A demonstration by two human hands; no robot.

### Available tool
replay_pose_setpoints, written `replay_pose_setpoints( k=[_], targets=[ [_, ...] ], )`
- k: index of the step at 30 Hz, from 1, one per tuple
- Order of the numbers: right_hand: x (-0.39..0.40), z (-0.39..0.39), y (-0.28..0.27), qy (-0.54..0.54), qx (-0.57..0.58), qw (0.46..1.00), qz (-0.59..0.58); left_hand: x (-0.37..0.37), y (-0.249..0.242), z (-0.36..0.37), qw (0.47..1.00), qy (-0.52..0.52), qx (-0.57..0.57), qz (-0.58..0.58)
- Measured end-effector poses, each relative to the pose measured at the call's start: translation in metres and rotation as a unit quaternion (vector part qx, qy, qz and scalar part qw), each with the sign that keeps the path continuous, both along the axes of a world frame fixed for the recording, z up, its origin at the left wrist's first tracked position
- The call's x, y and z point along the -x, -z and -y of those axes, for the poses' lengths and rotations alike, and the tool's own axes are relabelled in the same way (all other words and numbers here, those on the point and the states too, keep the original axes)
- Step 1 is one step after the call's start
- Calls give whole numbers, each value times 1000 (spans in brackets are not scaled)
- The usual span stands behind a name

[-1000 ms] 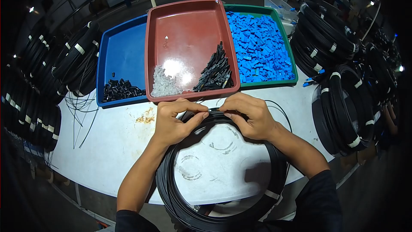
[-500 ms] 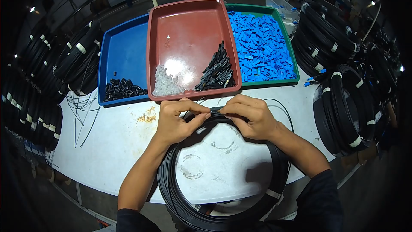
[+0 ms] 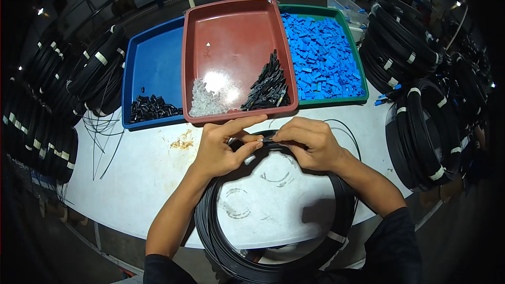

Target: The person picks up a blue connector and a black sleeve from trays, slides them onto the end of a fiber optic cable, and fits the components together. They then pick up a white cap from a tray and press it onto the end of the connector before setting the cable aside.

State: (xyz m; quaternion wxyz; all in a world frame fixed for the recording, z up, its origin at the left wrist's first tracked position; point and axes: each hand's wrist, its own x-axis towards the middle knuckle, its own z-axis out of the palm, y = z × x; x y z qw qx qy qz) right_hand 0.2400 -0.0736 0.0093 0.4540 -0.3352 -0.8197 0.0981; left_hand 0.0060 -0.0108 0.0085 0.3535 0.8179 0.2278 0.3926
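My left hand (image 3: pixel 223 147) pinches the left end of a small black connector (image 3: pixel 269 138) between thumb and a bent finger, with its index finger stretched out above. A tiny pale bit shows at the thumb tip, too small to name. My right hand (image 3: pixel 310 142) grips the connector's other end between thumb and fingers, partly hiding it. Both hands are over the far edge of a large coil of black cable (image 3: pixel 208 215), bound with pale tape at the lower right, which overhangs the table's near edge.
A red tray (image 3: pixel 236 2) holding white pieces (image 3: pixel 204 100) and black connectors (image 3: pixel 267 87) stands beyond my hands. Beside it are a blue tray (image 3: pixel 150 47) with black caps (image 3: pixel 153 108) and a green tray (image 3: pixel 353 58) of blue parts. Cable coils (image 3: pixel 423 131) flank the white table (image 3: pixel 131 179).
My left index finger has lifted off the pinch and straightened. The connector shows more between the hands; the right hand has hardly moved.
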Motion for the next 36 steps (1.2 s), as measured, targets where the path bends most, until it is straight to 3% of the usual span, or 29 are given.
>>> replay_pose_setpoints(
  k=[6,11,13,18,20,24,36],
  targets=[
    [0,-1,-1,-2,-1,1000,25,0,-3,3,1000,7,-17,-23],
    [8,2,-7,128,33,991,-22,-1,0,-1,993,-15,-118,25],
    [3,1,-4,131,47,990,-16,-2,2,-1,994,-22,-99,34],
    [0,2,-3,101,26,994,-4,-1,3,-2,997,-5,-38,74],
    [-1,-1,-1,77,9,997,-9,3,2,-6,995,37,-87,16],
    [-2,-1,-2,20,0,1000,-19,1,6,-8,994,43,-92,35],
    [1,-1,-1,3,-62,998,14,2,4,-7,995,54,-81,37]
  ],
)
